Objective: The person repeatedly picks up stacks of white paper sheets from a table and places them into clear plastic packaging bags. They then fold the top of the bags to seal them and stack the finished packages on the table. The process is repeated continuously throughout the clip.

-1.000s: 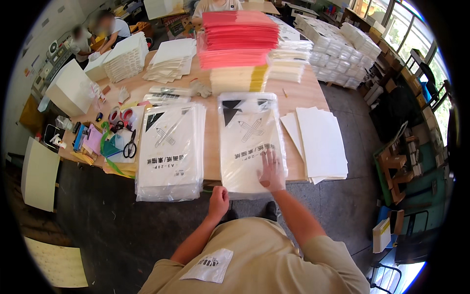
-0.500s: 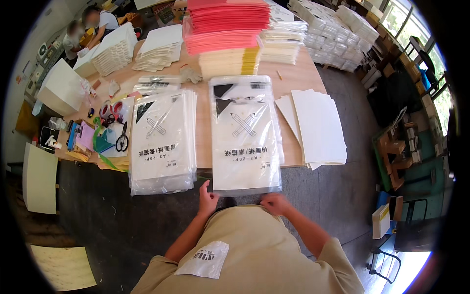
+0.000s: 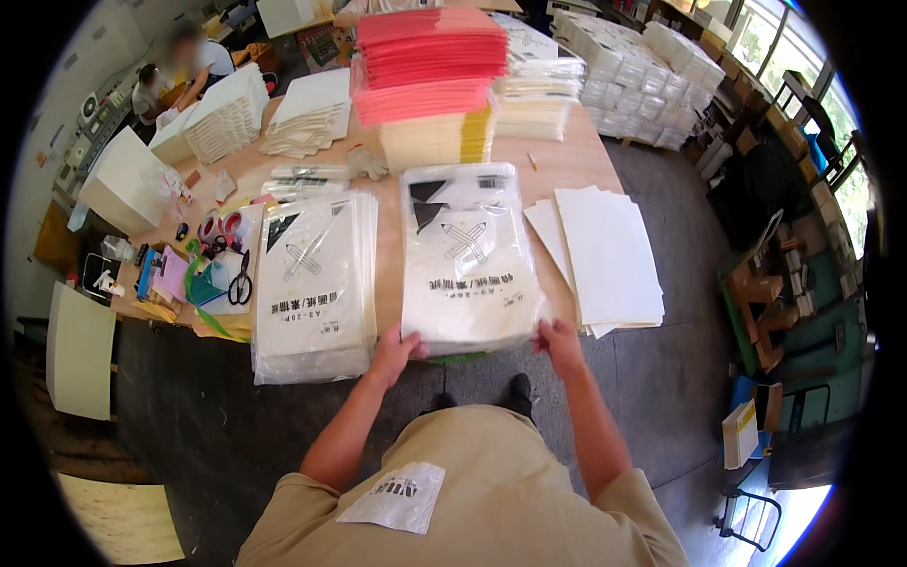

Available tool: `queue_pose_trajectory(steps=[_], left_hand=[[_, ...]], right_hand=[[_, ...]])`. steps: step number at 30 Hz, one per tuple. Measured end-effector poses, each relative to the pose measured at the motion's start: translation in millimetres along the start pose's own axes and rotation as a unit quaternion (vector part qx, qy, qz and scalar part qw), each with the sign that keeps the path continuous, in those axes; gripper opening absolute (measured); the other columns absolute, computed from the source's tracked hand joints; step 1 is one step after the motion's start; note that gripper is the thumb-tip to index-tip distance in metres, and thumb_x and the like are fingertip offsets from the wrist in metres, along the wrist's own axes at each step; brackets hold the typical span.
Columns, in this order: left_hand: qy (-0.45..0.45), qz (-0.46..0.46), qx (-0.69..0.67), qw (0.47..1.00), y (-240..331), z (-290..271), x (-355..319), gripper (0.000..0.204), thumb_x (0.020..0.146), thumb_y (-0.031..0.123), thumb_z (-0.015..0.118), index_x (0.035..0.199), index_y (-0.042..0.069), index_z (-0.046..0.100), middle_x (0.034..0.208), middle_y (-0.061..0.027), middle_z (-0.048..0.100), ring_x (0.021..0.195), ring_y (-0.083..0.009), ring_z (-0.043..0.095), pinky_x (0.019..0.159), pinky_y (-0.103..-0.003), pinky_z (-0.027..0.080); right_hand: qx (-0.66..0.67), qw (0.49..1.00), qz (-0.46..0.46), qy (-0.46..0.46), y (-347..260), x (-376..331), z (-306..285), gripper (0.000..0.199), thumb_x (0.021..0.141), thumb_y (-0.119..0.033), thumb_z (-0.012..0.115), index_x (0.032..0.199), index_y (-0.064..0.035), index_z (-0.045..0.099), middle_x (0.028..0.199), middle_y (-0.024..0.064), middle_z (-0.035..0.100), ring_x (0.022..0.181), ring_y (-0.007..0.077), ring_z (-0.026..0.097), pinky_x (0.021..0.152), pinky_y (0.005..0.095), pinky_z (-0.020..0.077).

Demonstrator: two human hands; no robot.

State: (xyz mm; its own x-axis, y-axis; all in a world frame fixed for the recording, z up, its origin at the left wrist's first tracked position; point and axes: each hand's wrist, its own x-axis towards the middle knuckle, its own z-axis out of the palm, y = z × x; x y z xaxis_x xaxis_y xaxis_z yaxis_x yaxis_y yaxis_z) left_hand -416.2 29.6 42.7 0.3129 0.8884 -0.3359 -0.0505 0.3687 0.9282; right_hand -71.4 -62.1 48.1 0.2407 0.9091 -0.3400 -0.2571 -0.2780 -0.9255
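A clear plastic bag of white drawing paper (image 3: 463,274), printed with crossed pencils, lies at the table's near edge in front of me. My left hand (image 3: 397,353) is closed on its near left corner. Its near right corner is held by my right hand (image 3: 559,347), thumb and fingers pinched together. The bag's near edge bends a little between them. Just left lies a stack of similar bagged paper packs (image 3: 316,293), its near end jutting over the table edge. To the right, loose white sheets (image 3: 614,260) sit in a slightly fanned pile.
Tall red and pink stacks (image 3: 430,66) stand at the table's far side, by a knitted glove (image 3: 367,163). Scissors (image 3: 240,279) and tape rolls (image 3: 231,221) lie at the left. Beyond are wrapped bundles (image 3: 638,80) and two people at the far left.
Both hands have moved forward from near my waist to the bag's near corners and taken hold. The bag's near edge has shifted away from me and bent.
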Motion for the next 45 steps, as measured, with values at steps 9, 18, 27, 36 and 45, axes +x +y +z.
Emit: queue_pose_trajectory(steps=[9,18,27,36,45], left_hand=[[0.082,-0.117,-0.067,0.987,-61,-7,-20,0.015,0.097,0.016,0.061,0.099,0.001,0.062,0.084,-0.007,0.067,0.068,-0.0157,0.065,0.061,-0.03,0.056],[0.018,-0.194,-0.019,0.981,-78,-32,-30,0.022,0.096,0.023,0.064,0.105,0.003,0.064,0.09,-0.0073,0.07,0.075,-0.0169,0.067,0.067,-0.031,0.055],[0.019,-0.198,-0.191,0.961,-73,-24,18,0.036,0.097,0.023,0.06,0.122,-0.002,0.057,0.106,-0.0184,0.069,0.097,-0.0296,0.069,0.079,-0.04,0.059],[0.022,-0.021,-0.059,0.998,9,-1,15,0.05,0.098,0.004,0.05,0.145,0.0,0.033,0.134,-0.0178,0.051,0.104,-0.0285,0.064,0.078,-0.039,0.062],[0.186,0.105,-0.087,0.973,53,-148,-72,0.049,0.097,0.004,0.051,0.143,0.005,0.035,0.127,-0.0128,0.056,0.103,-0.0243,0.063,0.073,-0.04,0.062]], right_hand=[[-0.055,0.996,0.063,0.016,45,-21,-2,0.027,0.099,-0.023,0.057,0.082,-0.003,0.064,0.067,0.0079,0.064,0.055,0.0143,0.06,0.048,0.0284,0.0466],[-0.055,0.976,0.21,0.034,105,-33,-27,0.039,0.096,-0.036,0.06,0.108,0.0007,0.066,0.091,0.0102,0.07,0.074,0.018,0.066,0.064,0.031,0.0528],[0.042,0.98,0.197,0.008,76,16,-27,0.047,0.097,-0.041,0.058,0.116,0.0012,0.063,0.101,0.011,0.069,0.086,0.0205,0.066,0.079,0.0359,0.0538],[-0.012,0.999,0.049,-0.006,-1,13,20,0.032,0.096,-0.012,0.059,0.125,-0.0021,0.052,0.099,0.0097,0.07,0.078,0.0179,0.069,0.064,0.0318,0.059],[-0.046,0.984,0.029,-0.172,-33,21,198,0.039,0.099,-0.014,0.056,0.134,-0.0025,0.04,0.104,0.0166,0.069,0.07,0.0208,0.068,0.055,0.0284,0.0522]])
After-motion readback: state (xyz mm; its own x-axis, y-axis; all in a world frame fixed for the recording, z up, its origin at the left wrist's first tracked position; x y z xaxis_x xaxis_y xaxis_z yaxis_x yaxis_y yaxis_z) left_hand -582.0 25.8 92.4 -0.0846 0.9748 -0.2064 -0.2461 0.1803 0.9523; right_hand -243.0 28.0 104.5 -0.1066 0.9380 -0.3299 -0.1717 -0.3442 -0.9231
